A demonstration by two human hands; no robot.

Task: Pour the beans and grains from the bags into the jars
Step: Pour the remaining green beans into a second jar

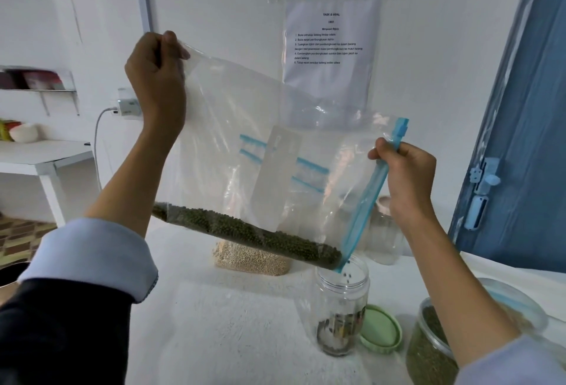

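Head view: green lid (380, 330) beside open jar (342, 302).

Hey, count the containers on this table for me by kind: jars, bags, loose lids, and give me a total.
Jars: 3, namely the open jar being filled, the jar of green beans at right, and the empty jar at the back.
Bags: 2, namely the zip bag held up by both hands, and the bag of pale grains on the table.
Loose lids: 1, the green lid.
Total: 6

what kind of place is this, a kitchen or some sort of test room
Probably a staged recording room, not a working kitchen. A printed task sheet in a plastic sleeve hangs on the bare white wall, a charger is plugged in beside it, and the jars stand on a plain white table.
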